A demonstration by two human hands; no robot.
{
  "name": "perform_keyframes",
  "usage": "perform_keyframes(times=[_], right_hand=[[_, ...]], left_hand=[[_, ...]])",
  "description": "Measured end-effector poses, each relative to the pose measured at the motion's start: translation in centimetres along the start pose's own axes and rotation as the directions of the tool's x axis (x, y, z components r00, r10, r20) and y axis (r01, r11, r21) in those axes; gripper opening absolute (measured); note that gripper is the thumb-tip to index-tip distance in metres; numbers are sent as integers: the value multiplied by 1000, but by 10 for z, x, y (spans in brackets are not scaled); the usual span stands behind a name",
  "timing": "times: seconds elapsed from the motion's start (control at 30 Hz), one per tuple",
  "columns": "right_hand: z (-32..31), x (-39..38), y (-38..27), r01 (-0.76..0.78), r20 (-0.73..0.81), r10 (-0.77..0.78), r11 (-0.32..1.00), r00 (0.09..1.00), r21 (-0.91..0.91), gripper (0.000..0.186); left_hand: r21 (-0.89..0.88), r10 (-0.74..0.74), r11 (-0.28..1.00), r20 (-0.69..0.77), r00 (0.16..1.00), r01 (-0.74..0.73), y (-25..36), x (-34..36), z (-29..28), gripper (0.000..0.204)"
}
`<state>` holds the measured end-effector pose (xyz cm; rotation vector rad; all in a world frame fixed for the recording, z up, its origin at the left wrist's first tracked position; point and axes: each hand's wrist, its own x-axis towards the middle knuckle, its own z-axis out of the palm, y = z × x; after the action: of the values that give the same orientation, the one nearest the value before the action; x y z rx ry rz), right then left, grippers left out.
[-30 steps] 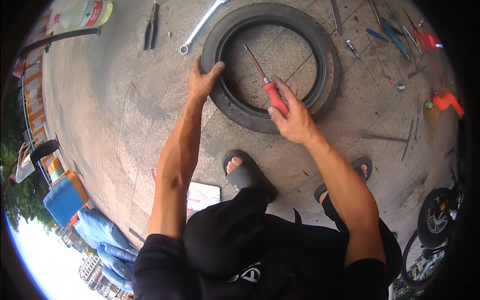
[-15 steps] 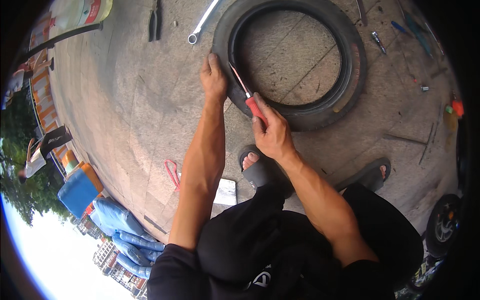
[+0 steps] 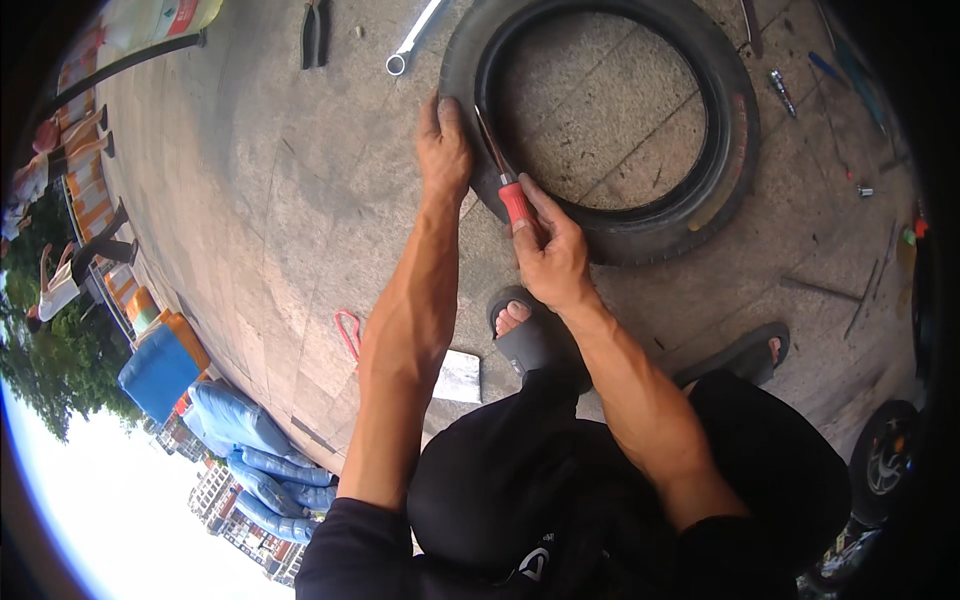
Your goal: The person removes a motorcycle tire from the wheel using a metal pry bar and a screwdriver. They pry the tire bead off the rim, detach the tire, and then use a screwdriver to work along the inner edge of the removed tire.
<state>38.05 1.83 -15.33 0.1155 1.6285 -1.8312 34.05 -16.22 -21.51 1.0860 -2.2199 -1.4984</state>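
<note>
A black tire [image 3: 640,235] lies flat on the pavement, straight ahead of both hands. The left hand [image 3: 443,155] rests against its outer left edge; its grip underneath cannot be told. The right hand [image 3: 553,255] is closed around a red-handled screwdriver [image 3: 514,203], its shaft slanting forward and leftward along the tire's inner left rim, tip nearer the left hand; contact is unclear. A sandal [image 3: 540,345] sits just below the right hand. A wrench [image 3: 415,40] and pliers [image 3: 315,35] lie beyond the left hand.

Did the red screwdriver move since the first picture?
Yes. Judged against the silver wrench, the red screwdriver has moved left, closer to the wrench's ring end.
</note>
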Motion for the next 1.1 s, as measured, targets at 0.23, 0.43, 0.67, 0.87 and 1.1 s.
perform_keyframes(times=[0.23,0.43,0.67,0.87,1.1], right_hand=[[7,4,2,277,-52,-304,915,951,-292,53],[18,15,-30,59,-85,-89,948,992,-312,53],[-12,40,-33,187,-22,-221,869,975,-458,50],[-24,-23,-16,196,40,-217,769,975,-609,57],[17,-3,-25,77,-28,-104,869,994,-488,62]], left_hand=[[3,-3,1000,-7,1000,3,1,0,0,43],[16,-47,999,23,999,47,4,2,-1,44],[-77,-54,995,27,998,56,5,5,2,47],[-158,-35,987,8,999,36,5,0,3,46],[-173,-85,981,3,996,84,6,1,4,46]])
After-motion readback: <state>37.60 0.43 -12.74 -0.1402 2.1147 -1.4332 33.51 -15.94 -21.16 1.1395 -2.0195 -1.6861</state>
